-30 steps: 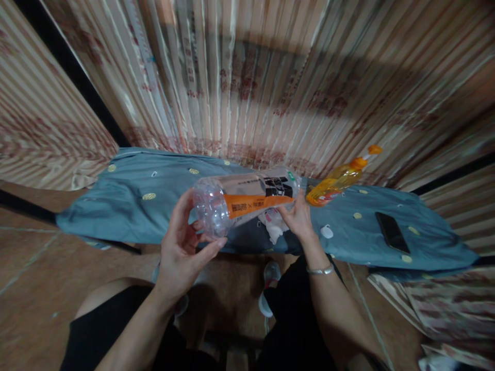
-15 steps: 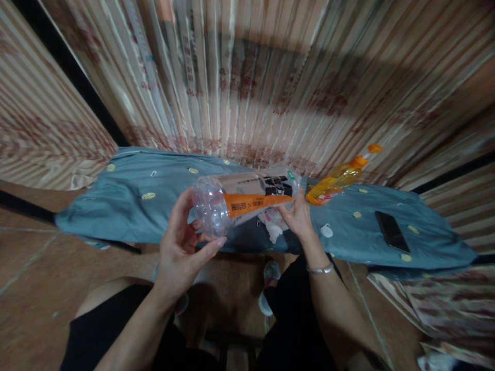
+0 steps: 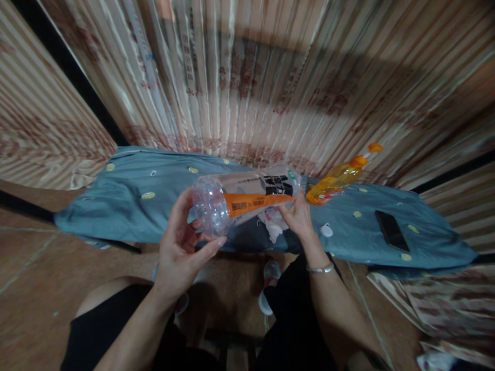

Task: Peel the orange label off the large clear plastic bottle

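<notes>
A large clear plastic bottle (image 3: 247, 198) with an orange and black label lies sideways above the cloth-covered table, its base to the left. My left hand (image 3: 187, 242) grips the base end, thumb below and fingers behind. At the other end my right hand (image 3: 297, 214) holds the bottle near its neck, which is partly hidden by the fingers. Beneath the bottle, by my right hand, is a crumpled white wrapper (image 3: 274, 226). An orange-yellow pump bottle (image 3: 334, 183) stands just right of my right hand.
Blue patterned cloth (image 3: 127, 206) covers the narrow table. A black phone (image 3: 391, 230) lies on its right part, and a small white round item (image 3: 327, 230) sits nearer the middle. A pleated curtain (image 3: 251, 77) hangs behind, with dark poles at both sides.
</notes>
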